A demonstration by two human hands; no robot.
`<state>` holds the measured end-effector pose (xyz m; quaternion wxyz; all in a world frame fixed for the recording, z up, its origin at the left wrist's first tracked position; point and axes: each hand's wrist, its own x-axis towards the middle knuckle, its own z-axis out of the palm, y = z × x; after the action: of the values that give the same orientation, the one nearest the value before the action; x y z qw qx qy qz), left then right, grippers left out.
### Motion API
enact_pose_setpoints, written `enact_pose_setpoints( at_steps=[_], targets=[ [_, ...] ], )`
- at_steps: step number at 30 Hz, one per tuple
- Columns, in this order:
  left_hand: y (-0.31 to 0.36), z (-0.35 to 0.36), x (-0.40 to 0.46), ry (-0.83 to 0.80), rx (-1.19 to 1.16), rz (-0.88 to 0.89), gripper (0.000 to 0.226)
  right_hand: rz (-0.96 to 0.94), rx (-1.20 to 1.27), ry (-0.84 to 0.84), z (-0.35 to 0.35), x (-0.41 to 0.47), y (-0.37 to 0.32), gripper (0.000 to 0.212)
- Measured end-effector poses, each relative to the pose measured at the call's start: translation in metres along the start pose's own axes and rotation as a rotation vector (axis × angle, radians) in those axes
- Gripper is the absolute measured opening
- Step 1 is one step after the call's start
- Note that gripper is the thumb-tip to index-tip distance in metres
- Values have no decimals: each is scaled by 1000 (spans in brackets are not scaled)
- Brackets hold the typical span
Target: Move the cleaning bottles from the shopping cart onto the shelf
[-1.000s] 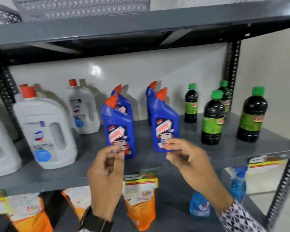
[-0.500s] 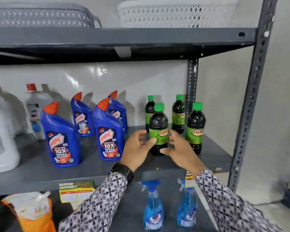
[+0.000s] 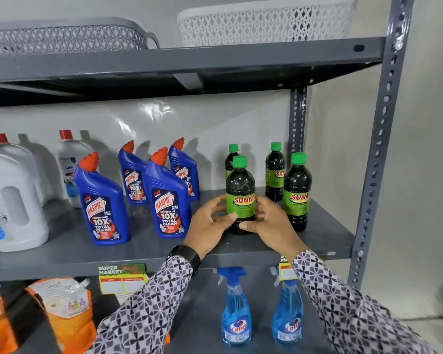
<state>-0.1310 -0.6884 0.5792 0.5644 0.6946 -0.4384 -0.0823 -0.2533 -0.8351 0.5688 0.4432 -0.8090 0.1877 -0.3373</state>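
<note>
- Stood already on the middle shelf (image 3: 325, 233): four dark bottles with green caps, four blue bottles (image 3: 169, 198) with red spouts, several white jugs (image 3: 13, 200).
- Gripped the front dark bottle (image 3: 240, 195) from both sides: left hand (image 3: 210, 223) curled against its left flank, right hand (image 3: 269, 221) against its right, fingers partly wrapped round the label and lower body.
- Rested upright, base seemingly on the shelf, just left of another dark bottle (image 3: 297, 192) and right of the blue bottles.
- Looked like a placing or straightening step, nearly finished for this one bottle.
- Showed no shopping cart anywhere, so could not tell how many bottles were left to move.
- Left open room on the shelf in front of the blue bottles and between the groups.
- Held spray bottles (image 3: 237, 310) and orange pouches (image 3: 67, 310) on the shelf below, untouched.
</note>
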Motion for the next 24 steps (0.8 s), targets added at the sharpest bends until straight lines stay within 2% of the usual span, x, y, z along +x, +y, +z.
enact_pose_setpoints(
  at_steps=[3,6,18,24],
  targets=[
    [-6,-1,2,-8,-36,-15,60,-27,-21,33,3,-4,3,62],
    [-9,-3,4,-39,-92,-29,63,-26,-4,33,2,-6,5,71],
    [-11,0,6,-80,-114,-30,61,36,-47,75,-1,-8,3,63],
    [7,-8,-10,-130,-69,-23,64,121,-33,57,2,-26,-18,83]
  ],
)
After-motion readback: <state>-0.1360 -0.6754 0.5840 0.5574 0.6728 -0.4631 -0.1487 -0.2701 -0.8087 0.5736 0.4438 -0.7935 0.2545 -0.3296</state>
